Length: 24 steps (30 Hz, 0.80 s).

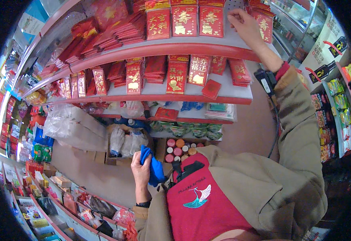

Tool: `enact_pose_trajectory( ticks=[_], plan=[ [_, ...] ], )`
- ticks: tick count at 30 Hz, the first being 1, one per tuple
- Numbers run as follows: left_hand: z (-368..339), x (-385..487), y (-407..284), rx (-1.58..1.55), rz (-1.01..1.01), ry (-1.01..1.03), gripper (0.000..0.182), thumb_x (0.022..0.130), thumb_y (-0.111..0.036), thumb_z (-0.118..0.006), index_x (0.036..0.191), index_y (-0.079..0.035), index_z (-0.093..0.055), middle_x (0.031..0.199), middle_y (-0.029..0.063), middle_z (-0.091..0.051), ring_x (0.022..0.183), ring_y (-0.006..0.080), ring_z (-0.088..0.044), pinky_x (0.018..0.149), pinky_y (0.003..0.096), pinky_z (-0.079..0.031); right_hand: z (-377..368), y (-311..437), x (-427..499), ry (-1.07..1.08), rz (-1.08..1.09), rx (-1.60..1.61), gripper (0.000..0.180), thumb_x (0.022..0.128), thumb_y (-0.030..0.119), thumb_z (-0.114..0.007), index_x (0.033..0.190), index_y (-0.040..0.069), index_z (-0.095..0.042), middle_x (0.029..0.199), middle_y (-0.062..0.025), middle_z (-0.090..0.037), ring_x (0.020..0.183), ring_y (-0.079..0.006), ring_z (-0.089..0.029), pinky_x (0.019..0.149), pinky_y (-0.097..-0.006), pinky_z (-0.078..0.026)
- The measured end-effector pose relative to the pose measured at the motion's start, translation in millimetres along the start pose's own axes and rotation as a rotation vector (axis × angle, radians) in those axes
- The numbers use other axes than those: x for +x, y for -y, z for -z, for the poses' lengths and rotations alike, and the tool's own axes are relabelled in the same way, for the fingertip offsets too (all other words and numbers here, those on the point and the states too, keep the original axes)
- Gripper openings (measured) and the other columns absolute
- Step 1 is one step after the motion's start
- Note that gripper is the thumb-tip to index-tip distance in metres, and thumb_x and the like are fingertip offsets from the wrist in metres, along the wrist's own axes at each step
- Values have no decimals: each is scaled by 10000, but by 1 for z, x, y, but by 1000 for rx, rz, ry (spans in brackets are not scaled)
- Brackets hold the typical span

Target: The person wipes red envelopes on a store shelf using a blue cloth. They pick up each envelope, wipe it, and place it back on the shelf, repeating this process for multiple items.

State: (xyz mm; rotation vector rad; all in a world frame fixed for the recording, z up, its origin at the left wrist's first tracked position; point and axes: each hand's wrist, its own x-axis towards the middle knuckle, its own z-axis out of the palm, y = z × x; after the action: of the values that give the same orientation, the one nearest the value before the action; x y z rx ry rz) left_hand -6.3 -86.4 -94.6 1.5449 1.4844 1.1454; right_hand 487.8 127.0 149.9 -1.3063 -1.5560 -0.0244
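Observation:
My left hand (140,171) is closed around a bunched blue cloth (155,169) in front of my body. Up on the top shelf (187,42), my right hand (244,26) reaches over the bare strip between two groups of red envelope packs. Its fingers are loosely bent and nothing shows in them. Just left of its fingertips stands a red envelope pack (211,22) with gold print; whether they touch it is hard to tell. To the right, partly behind the hand, is another red envelope pack (264,25).
A lower shelf (151,99) carries more red packets and a loose red envelope (211,89). On the floor are a carton of gloves (112,161) and a box of capped containers (161,150). A large plastic-wrapped bundle (76,126) lies left. A black cable (277,126) hangs from my right wrist.

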Motion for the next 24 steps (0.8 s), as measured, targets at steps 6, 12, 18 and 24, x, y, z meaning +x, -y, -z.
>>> enact_pose_trajectory(
  ticks=[6,12,18,24],
  plan=[
    [-1,-2,0,-28,-10,-31,135,857,-27,-691,978,25,-663,911,64,-599,841,154,-578,782,276,-470,5,57,-60,-4,35,299,210,980,164,-589,1088,-10,-633,912,-77,-692,825,-136,-667,724,-267,-522],
    [0,-4,-1,-34,32,-27,127,863,-28,-691,973,27,-661,906,53,-586,835,137,-568,772,264,-463,17,73,-108,-28,-119,508,233,1041,174,-496,1116,-12,-615,1011,-86,-672,906,-141,-647,816,-280,-518],
    [-3,-4,0,-39,14,-35,126,865,-37,-690,965,33,-659,902,52,-582,836,135,-568,760,264,-461,21,67,-140,-94,-194,586,267,1053,216,-487,1114,-7,-620,1002,-77,-672,889,-138,-643,813,-292,-518],
    [-6,-3,9,9,63,-56,97,850,-44,-686,909,21,-645,840,64,-571,773,153,-563,728,284,-459,27,53,-164,-140,-278,700,250,1049,209,-497,1069,9,-645,939,-62,-688,839,-123,-652,755,-269,-537]
  ],
)
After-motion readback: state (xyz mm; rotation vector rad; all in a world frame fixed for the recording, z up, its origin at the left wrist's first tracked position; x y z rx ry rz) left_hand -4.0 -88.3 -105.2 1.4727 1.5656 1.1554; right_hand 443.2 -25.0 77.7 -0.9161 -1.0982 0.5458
